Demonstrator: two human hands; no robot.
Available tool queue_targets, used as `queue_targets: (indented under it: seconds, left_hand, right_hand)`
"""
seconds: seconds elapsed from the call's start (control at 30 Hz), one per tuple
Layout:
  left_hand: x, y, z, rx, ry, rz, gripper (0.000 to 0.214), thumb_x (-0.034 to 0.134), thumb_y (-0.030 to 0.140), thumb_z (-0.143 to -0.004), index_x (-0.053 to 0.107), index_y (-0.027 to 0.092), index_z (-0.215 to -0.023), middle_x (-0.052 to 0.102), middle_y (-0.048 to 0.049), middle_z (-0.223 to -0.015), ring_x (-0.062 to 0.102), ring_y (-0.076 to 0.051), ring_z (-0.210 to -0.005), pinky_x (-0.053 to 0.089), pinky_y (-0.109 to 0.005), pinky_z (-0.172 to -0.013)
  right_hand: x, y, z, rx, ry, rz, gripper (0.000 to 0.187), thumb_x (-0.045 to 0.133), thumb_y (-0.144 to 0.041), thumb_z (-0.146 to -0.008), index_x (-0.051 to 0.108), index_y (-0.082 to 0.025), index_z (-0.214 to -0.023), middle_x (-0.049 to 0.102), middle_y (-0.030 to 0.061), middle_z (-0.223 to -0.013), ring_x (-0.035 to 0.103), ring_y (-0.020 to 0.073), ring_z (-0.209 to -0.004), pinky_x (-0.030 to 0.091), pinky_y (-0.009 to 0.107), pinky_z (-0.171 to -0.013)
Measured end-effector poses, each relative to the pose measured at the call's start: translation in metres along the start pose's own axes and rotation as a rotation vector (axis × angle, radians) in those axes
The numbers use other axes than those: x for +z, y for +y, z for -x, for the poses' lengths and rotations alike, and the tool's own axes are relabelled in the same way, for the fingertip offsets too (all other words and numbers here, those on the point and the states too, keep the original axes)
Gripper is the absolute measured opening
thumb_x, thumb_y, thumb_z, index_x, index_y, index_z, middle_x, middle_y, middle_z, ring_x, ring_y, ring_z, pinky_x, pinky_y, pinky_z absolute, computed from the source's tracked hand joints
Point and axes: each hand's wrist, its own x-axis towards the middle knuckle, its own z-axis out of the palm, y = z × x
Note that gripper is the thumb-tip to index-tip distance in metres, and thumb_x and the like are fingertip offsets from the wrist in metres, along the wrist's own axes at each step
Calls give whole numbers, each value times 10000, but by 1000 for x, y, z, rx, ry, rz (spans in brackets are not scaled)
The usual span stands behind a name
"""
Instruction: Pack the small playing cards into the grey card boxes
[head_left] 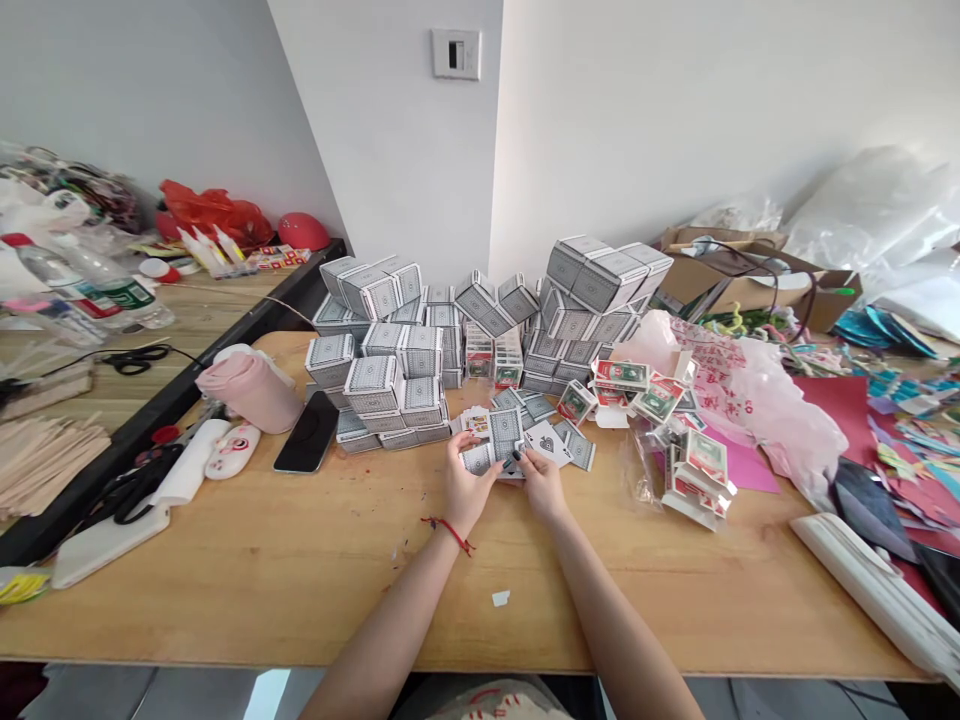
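Observation:
Both my hands meet over a loose spread of grey-backed playing cards (525,412) on the wooden table (300,570). My left hand (466,487), with a red string on its wrist, is closed on a small bunch of cards (489,448). My right hand (541,485) grips cards too, its fingers touching the same bunch and a face-up ace of spades (547,441). Behind the loose cards rise stacks of grey card decks (390,375).
Red-and-green card boxes (660,400) lie to the right beside a pink plastic bag (750,400). A black phone (307,432), a pink roll (251,388) and scissors (135,487) are at the left. A cardboard box (757,275) and coloured paper scraps (900,420) fill the right.

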Motion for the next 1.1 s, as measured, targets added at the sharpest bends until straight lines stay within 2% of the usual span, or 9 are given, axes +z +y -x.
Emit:
queue_targets:
  seconds: [0.1,0.17,0.23,0.37,0.53,0.73,0.93,1.1]
  left_hand:
    - [-1,1,0,183,83,-262,589,678,374,-616,416,187,-1109,511,-111,-1060,463,-258,-1035,345,-431,-898]
    - [-2,2,0,285,67,-384,591,682,410,-599,439,180,-1087,515,-121,-1060,439,-275,-1055,340,-441,-899]
    - [-2,2,-1,323,53,-447,568,680,435,-591,455,174,-1042,525,-122,-1032,433,-279,-1051,357,-438,-880]
    - [0,1,-2,293,75,-513,449,661,463,-597,480,179,-893,535,-99,-937,455,-265,-988,373,-434,-846]
    - [2,0,-1,284,94,-546,342,664,428,-603,488,187,-769,539,-73,-872,485,-239,-918,338,-442,-878]
    - [5,-3,1,329,135,-489,344,675,380,-611,518,187,-848,581,-61,-885,517,-218,-903,260,-454,-953]
    - [7,-1,1,329,198,-434,293,672,375,-624,532,189,-801,582,-56,-856,517,-214,-894,303,-429,-914]
    - [7,-3,1,327,224,-403,252,642,370,-654,534,188,-791,585,-63,-844,519,-218,-867,321,-426,-880]
  right_hand:
    - [1,3,3,-25,-22,28,251,531,-410,-723,602,-182,-645,593,23,-609,560,196,-649,453,315,-623]
    - [4,2,6,-46,-69,31,195,515,-348,-726,597,-187,-651,600,22,-636,559,189,-644,454,310,-629]
    - [8,1,9,-57,-132,3,143,494,-282,-718,600,-190,-694,614,25,-682,568,186,-664,466,310,-650]
    - [13,0,13,-61,-214,-68,152,483,-225,-699,606,-189,-780,642,33,-780,592,198,-742,481,329,-711]
    - [13,1,13,-54,-218,-20,134,503,-241,-712,608,-188,-777,658,35,-754,604,214,-761,494,340,-696]
    - [14,2,14,-81,-209,47,183,486,-261,-748,622,-182,-841,659,55,-843,597,219,-784,479,366,-752]
    - [16,7,14,-107,-154,152,193,459,-270,-759,624,-172,-776,651,53,-779,590,215,-731,484,333,-680]
    - [17,2,15,-163,-139,264,188,435,-238,-760,612,-174,-746,636,30,-699,575,195,-686,466,297,-647]
